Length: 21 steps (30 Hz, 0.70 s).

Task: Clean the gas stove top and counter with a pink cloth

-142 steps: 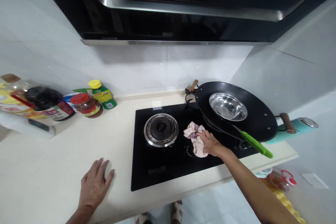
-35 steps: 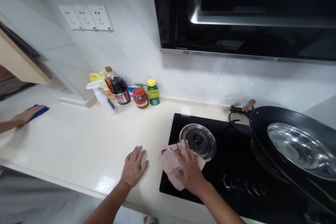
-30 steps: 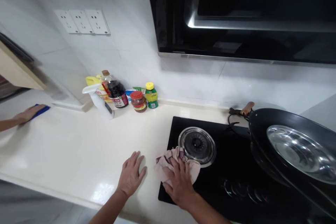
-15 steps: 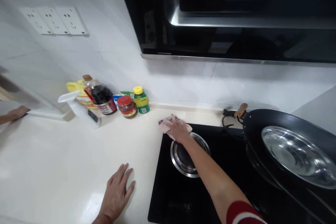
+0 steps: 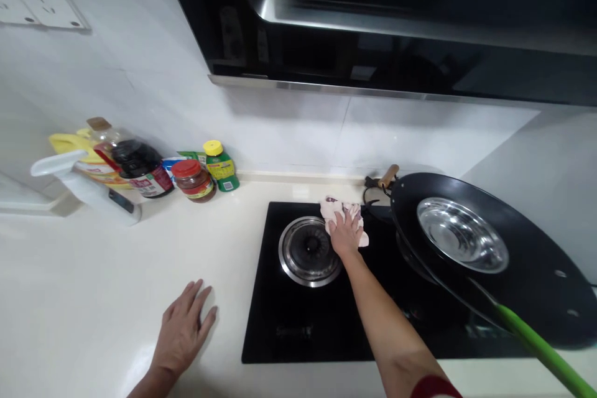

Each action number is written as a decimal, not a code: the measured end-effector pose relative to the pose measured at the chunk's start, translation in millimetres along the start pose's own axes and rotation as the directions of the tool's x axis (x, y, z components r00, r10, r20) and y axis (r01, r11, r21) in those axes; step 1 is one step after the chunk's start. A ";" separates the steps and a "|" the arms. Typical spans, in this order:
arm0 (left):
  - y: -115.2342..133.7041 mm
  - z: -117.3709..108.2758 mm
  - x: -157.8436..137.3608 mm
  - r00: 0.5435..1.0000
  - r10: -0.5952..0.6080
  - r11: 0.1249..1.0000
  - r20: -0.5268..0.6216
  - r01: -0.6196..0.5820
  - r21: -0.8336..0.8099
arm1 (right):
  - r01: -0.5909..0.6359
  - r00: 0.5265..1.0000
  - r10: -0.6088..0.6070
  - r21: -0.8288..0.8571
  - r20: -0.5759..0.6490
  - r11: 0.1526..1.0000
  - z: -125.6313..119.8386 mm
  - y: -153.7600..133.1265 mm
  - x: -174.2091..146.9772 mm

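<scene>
My right hand [image 5: 346, 231] presses a pale pink cloth [image 5: 360, 237] with darker patches against the back of the black glass cooktop [image 5: 298, 329]. The cloth lies just right of the round burner [image 5: 311, 247] with its steel ring, and its edges stick out around my fingers. On the white counter [image 5: 112, 273] left of the cooktop, my left hand [image 5: 181, 326] rests palm down with fingers apart, holding nothing. To the right of the cloth, a large black wok [image 5: 527, 261] sits on the cooktop with a shiny steel bowl [image 5: 461, 233] inside it.
Along the wall stand a green bottle with a yellow cap [image 5: 222, 168], a red-lidded jar [image 5: 193, 181], a dark sauce bottle [image 5: 142, 168] and a white spray bottle [image 5: 88, 186]. A green handle [image 5: 536, 339] reaches out of the wok. The range hood [image 5: 373, 18] overhangs the cooktop.
My right hand has slid the cloth rightward along the cooktop's back, from the left corner to beyond the burner. My view has turned right. My left hand still rests on the counter.
</scene>
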<state>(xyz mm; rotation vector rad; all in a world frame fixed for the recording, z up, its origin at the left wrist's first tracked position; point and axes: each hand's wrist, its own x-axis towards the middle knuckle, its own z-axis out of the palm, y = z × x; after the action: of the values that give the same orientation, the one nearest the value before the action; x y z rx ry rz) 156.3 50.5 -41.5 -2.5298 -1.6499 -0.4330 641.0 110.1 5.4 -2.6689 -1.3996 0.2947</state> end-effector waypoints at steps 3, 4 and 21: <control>3.1 -3.6 3.6 0.999 -0.025 1.000 0.046 0.026 -0.017 | -0.035 0.998 0.035 0.014 -0.052 0.999 5.8 11.2 -36.8; 4.3 -5.0 4.5 0.997 -0.031 0.999 0.065 0.033 -0.022 | -0.033 0.996 0.035 0.029 -0.077 0.999 8.1 15.3 -50.3; 14.0 -13.2 10.0 0.993 -0.059 0.998 0.104 0.062 -0.031 | 0.448 0.878 -0.475 0.248 0.057 0.859 40.7 -46.4 -267.6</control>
<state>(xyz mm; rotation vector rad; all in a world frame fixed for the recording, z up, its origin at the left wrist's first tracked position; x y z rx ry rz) 170.3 50.6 -24.9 -2.5735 -1.7738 -0.3436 446.2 -83.5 6.2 -2.0784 -1.8576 0.5280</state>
